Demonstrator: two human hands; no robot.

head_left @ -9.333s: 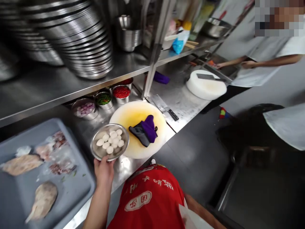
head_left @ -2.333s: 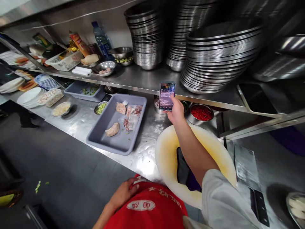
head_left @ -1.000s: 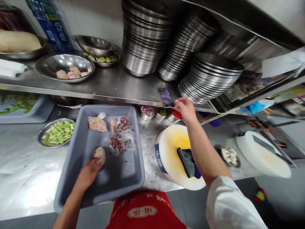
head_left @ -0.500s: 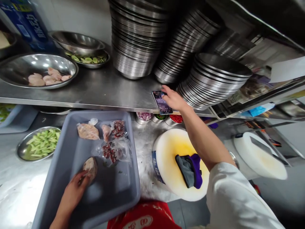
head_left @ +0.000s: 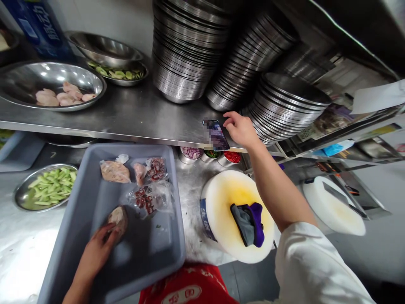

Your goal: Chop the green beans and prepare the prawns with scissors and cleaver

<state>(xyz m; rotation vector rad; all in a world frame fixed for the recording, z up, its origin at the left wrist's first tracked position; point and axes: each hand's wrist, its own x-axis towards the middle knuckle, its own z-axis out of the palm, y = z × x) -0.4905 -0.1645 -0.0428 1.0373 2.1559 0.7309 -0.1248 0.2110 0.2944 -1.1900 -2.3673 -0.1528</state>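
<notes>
My left hand (head_left: 100, 245) has its fingers on a pale piece of bagged food (head_left: 118, 220) in the grey tub (head_left: 181, 211). Further up the tub lie a tan packet (head_left: 115, 171), a small pink packet (head_left: 139, 173) and dark red bagged pieces (head_left: 144, 202). My right hand (head_left: 239, 126) hovers beside the phone (head_left: 218, 134) at the shelf's edge, fingers curled loosely and apart, holding nothing. The phone's screen is lit and partly blurred.
A grey and purple cloth (head_left: 249, 223) lies on a round white chopping block (head_left: 218, 190). Stacked metal bowls (head_left: 190, 55) stand on the steel shelf (head_left: 126, 122). Cups of chopped onion (head_left: 190, 153) and red chilli (head_left: 232, 157) sit below it. Cut green vegetables (head_left: 52, 185) fill a dish at left.
My right hand has moved off the phone's screen to the right, its fingers more curled. My left hand stays at the bagged food. The whole view has shifted slightly.
</notes>
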